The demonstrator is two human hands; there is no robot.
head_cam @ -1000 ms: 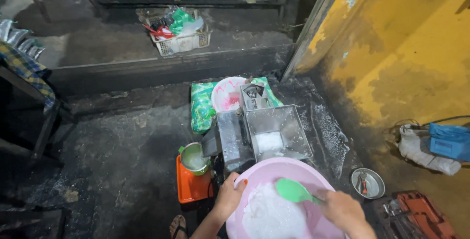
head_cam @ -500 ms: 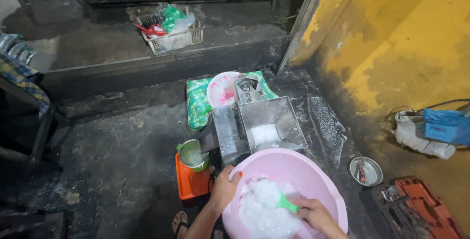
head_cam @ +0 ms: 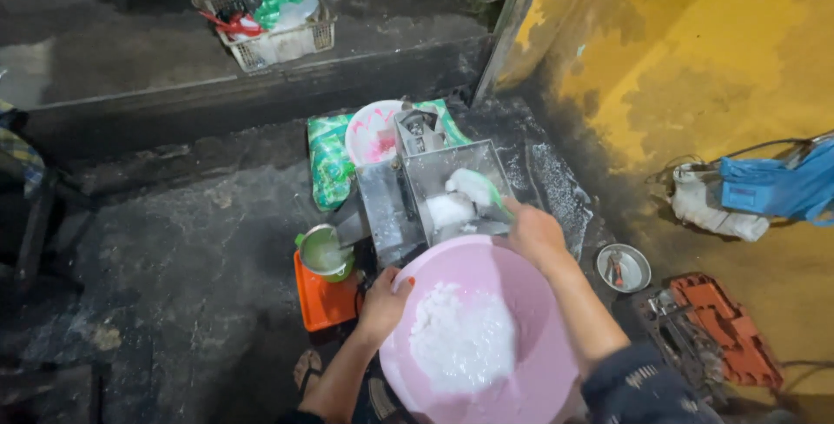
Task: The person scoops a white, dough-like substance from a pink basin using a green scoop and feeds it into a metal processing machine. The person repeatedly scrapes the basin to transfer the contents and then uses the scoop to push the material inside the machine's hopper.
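Gripping the pink basin rim, left fingers closed; right fingers clasp green scoop.

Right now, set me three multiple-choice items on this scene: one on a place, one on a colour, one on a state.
1. Where does the small metal bowl sit?
A. on the floor by the yellow wall
B. inside the basin
C. on the step

2. What colour is the big basin?
A. blue
B. pink
C. black

3. What is the right hand doing?
A. resting empty
B. gripping the basin rim
C. holding a green scoop of white stuff over the metal hopper

Answers: 1 A, it lies on the ground under the yellow wall. 2 B, its rim is pink. 3 C, the left hand holds the rim instead.
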